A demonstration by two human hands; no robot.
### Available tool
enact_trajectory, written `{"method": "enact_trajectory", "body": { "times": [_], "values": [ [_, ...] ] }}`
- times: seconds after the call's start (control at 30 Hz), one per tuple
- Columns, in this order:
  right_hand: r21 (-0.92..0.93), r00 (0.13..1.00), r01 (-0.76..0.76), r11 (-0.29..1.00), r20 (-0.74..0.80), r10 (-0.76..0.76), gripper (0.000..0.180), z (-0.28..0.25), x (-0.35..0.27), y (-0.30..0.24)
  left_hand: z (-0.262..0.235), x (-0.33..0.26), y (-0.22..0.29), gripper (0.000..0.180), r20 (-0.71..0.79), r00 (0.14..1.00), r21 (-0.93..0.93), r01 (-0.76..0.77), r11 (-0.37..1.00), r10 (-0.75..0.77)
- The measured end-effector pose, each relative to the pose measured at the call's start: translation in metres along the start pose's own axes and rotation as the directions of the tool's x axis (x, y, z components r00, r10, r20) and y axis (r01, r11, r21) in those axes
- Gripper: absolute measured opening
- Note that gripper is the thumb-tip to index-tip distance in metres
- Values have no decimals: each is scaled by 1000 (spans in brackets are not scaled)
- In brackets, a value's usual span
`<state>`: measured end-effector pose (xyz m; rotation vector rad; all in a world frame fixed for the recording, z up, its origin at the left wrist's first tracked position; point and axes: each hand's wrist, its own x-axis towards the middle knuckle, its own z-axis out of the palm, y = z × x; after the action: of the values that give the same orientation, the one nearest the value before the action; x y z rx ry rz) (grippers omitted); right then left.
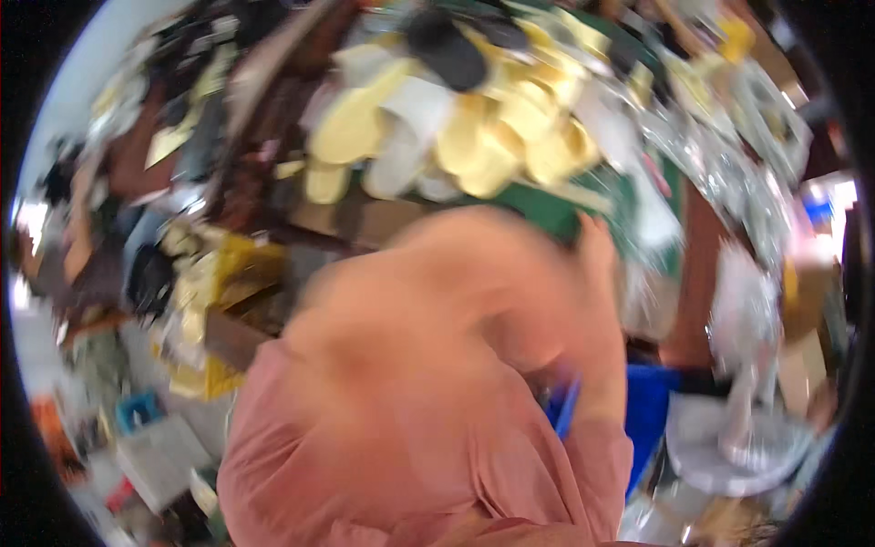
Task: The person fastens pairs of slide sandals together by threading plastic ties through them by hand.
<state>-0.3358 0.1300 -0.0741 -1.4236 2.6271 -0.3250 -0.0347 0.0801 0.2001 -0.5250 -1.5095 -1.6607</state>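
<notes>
My left arm is bent across the middle of the view, very near and smeared by motion. My left hand (533, 333) is a blur beside my right forearm; its fingers cannot be made out. My right hand (597, 242) rests at the near edge of a green-topped table (547, 205), fingers stretched out and nothing visible in them. Beyond it lies a pile of pale yellow slippers (488, 150), with white slippers (406, 141) among them. A black slipper (445, 47) sits at the back of the pile.
Clear plastic bags (720, 164) spread over the table's right side. A blue bin (647, 401) stands below, near a round white stool (729, 447) with plastic on it. At left are a yellow crate (241, 264) and another person (87, 246).
</notes>
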Motion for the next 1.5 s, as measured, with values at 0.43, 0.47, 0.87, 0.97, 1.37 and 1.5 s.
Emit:
{"method": "enact_trajectory", "body": {
  "times": [0.43, 0.47, 0.87, 0.97, 1.37, 1.5],
  "values": [
    [-131, 964, 229, 964, -103, -243, 9, 35, 6, 83, 13, -172, -244, 39, 251, 880, 911, -74, 406, -404],
    [-91, 959, 229, 969, -153, -241, 10, 38, 5, 87, 11, -178, -249, 38, 249, 842, 930, -70, 361, -478],
    [845, 932, 6, 534, -198, 303, 10, 4, -26, 122, 6, -189, -262, 31, 187, 862, 959, -56, 278, -471],
    [930, 950, 51, 363, -157, 269, 13, -16, -45, 102, 8, -185, -257, 32, 175, 857, 960, -39, 279, -485],
    [826, 988, -2, 563, -86, 131, 7, -33, -94, 81, 36, -134, -236, 24, -79, 794, 648, 500, 574, -602],
    [962, 964, -3, 272, -70, 258, 8, -43, -87, 45, 25, -143, -230, 21, -170, 779, 602, 567, 563, -603]
  ]
}}
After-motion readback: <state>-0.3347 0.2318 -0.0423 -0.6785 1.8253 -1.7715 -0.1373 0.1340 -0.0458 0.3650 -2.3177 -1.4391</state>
